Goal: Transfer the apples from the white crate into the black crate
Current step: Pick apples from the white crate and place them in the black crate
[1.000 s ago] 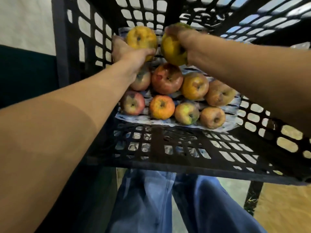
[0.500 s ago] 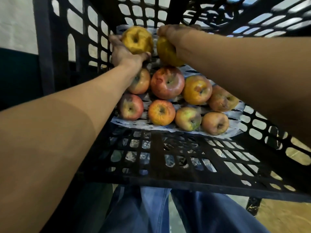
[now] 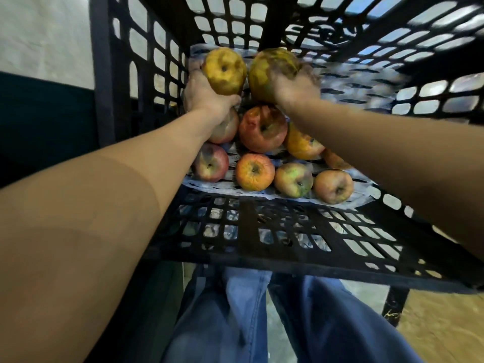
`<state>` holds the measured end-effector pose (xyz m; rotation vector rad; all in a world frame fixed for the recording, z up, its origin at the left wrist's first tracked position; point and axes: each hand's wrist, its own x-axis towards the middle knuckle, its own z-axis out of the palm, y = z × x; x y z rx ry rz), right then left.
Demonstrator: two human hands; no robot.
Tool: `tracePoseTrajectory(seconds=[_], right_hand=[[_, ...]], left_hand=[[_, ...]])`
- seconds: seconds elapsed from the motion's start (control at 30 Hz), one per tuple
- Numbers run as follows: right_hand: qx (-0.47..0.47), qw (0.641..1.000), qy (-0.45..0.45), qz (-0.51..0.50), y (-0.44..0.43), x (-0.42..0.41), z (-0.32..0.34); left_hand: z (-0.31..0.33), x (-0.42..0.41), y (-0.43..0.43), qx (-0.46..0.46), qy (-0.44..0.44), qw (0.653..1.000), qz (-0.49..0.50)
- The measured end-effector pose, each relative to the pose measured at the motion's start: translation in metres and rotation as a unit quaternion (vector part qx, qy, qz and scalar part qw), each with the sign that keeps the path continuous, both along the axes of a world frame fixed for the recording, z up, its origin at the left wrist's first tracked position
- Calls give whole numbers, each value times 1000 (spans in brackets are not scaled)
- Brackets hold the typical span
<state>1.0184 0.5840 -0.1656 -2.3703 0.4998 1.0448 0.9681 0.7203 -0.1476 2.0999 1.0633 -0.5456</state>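
Observation:
Both my arms reach into the black crate (image 3: 277,242), whose floor is lined with printed paper (image 3: 348,77). My left hand (image 3: 207,96) grips a yellow apple (image 3: 224,70) at the far left of the crate. My right hand (image 3: 293,87), blurred by motion, holds a second yellow-green apple (image 3: 272,70) right beside it. Below them lie two rows of red and orange apples: a large red one (image 3: 262,128) in the middle and an orange one (image 3: 254,172) in the nearer row. The white crate is out of view.
The crate's lattice walls rise on the left (image 3: 146,74) and at the back right (image 3: 392,35). My blue-jeaned legs (image 3: 243,318) show under the crate's near wall. A black post (image 3: 395,305) stands on the tan floor at the lower right.
Both hands have held their apples at the back of the crate and lowered them slightly toward the paper, side by side. The view has shifted a little.

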Motion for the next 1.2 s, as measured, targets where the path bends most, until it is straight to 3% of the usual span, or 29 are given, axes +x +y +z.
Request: tracePoseTrajectory(seconds=[0.13,0.33,0.47,0.8,1.0,1.2], right_hand=[[21,997,-47,65,-29,-30,70],[28,979,-23,201,-57,-72,189],[22,976,21,214,-78,-89,281],[92,990,-29,106,-122,-123,495],[149,985,-81,-13,-161,-164,577],[132,958,-102,-231,-203,-226,618]], left_hand=[[53,-12,-6,-20,11,1000,-2],[167,-47,-27,-94,52,994,-15],[270,-71,-40,-122,83,988,-32],[493,-101,-79,-149,49,983,-101],[562,-120,-116,-204,35,973,-99],[600,-133,-154,-248,52,942,-222]])
